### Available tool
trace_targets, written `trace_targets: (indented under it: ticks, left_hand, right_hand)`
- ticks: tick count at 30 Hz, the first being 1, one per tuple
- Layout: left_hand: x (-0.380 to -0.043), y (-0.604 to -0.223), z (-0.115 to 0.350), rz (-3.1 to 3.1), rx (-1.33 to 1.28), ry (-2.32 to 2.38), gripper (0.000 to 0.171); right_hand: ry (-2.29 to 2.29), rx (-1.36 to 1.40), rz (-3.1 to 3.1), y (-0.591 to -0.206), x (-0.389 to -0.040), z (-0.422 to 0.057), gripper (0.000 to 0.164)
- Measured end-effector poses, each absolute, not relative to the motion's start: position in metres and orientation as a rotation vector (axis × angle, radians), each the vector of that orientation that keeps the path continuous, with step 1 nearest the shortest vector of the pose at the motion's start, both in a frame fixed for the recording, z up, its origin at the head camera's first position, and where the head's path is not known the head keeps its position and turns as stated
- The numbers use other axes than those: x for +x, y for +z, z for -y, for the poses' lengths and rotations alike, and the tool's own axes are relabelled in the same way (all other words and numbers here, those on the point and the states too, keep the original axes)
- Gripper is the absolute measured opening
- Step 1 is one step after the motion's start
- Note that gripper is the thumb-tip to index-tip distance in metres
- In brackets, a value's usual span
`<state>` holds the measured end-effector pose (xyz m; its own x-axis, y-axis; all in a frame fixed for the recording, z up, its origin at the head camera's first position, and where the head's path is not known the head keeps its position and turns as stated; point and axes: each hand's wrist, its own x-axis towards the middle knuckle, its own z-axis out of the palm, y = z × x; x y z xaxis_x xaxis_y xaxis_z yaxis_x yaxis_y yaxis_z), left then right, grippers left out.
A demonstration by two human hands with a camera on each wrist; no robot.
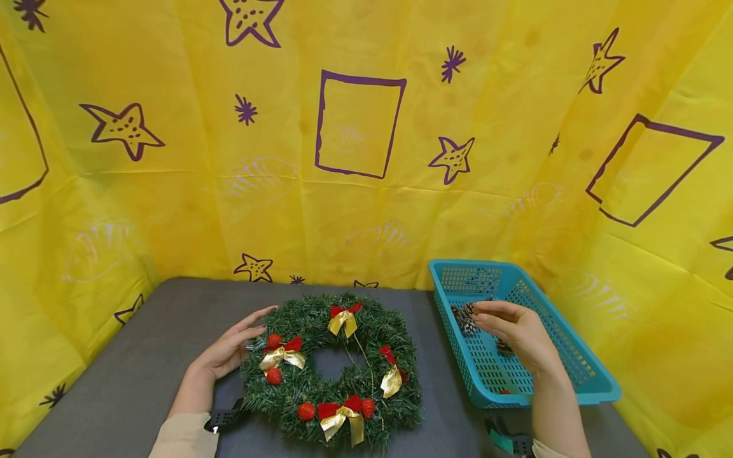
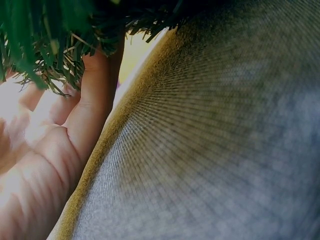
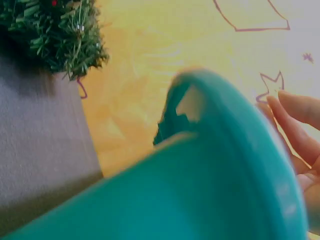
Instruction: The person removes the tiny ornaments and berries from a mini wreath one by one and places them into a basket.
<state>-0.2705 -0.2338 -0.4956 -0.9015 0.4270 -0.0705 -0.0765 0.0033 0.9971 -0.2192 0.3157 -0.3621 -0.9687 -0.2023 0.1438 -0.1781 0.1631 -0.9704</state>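
A green Christmas wreath (image 1: 395,324) with red and gold bows and red berry-like ornaments lies on the grey table. My left hand (image 1: 231,346) rests against its left edge, fingers extended along the greenery. From below, the left wrist view shows the left hand (image 2: 55,130) with its fingertips hidden by the needles (image 2: 60,50). Over the blue plastic basket (image 1: 458,369) hovers my right hand (image 1: 523,334), fingers loosely bent. Pine cones (image 1: 467,323) lie in the basket just beyond its fingertips. Nothing shows between the fingers of the right hand (image 3: 305,135) in the right wrist view.
The basket stands at the table's right side, its rim (image 3: 240,130) close to the right wrist camera. Another pine cone (image 1: 504,348) and a small red item (image 1: 505,392) are inside. Yellow patterned cloth (image 1: 366,210) hangs around the grey table (image 1: 189,312).
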Motion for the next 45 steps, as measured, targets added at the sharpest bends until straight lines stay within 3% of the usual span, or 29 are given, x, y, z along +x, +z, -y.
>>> trace_targets:
  ticks: [14,45]
  left_hand:
    - [-0.269,-0.494,0.233,-1.938,0.369,1.963,0.062]
    - [-0.270,-0.494,0.234,-1.922,0.376,1.969,0.061]
  right_hand:
    - [-1.906,-0.506,-2.368,-0.361,-0.215,-0.286,0.034]
    - [-1.666,-0.681,-2.165,-0.399,-0.217,-0.202,0.035]
